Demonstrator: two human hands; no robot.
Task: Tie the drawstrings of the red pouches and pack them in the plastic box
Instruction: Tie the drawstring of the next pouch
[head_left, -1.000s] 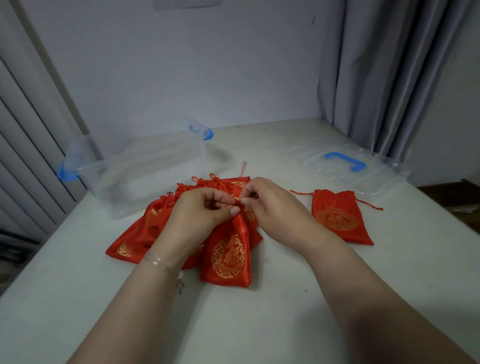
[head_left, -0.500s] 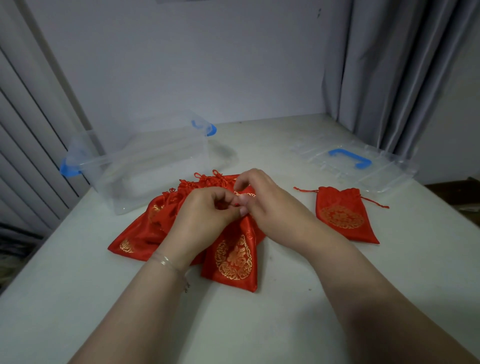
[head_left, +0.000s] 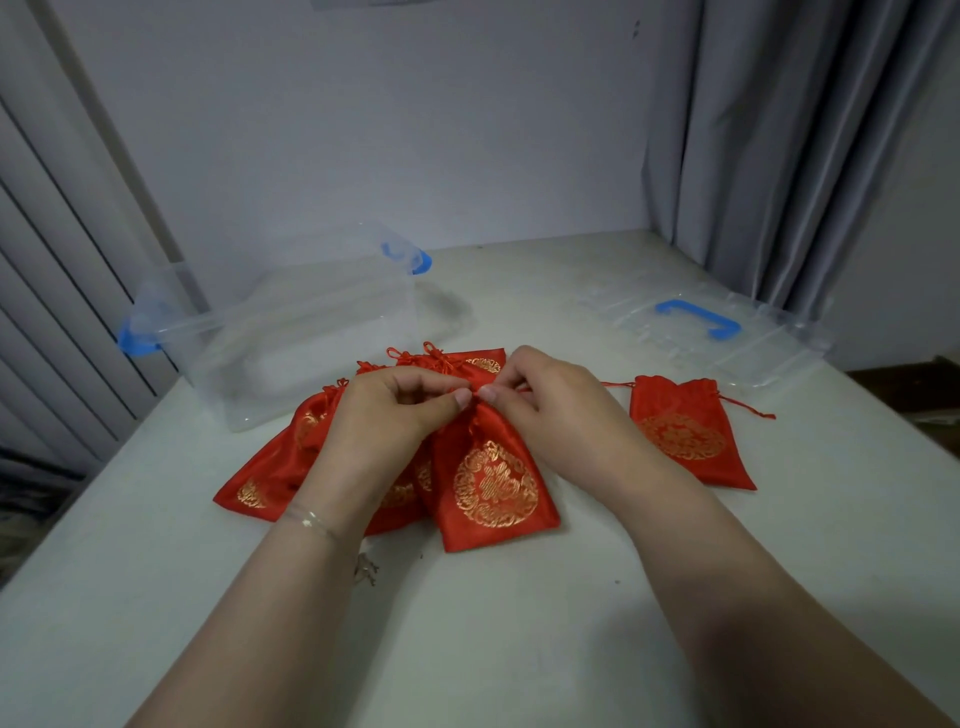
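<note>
On the white bench (head_left: 519, 649), the left hand (head_left: 387, 421) and right hand (head_left: 550, 402) meet, fingers pinching the drawstring at the gathered neck of the front red satin pouch with a gold emblem (head_left: 493, 488), atop a fanned pile. Another red pouch (head_left: 685, 434) lies right. The clear plastic box with blue latches (head_left: 291, 332) stands far left.

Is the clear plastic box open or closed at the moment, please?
Open: the plastic box has no cover, and its lid lies apart on the table.
</note>
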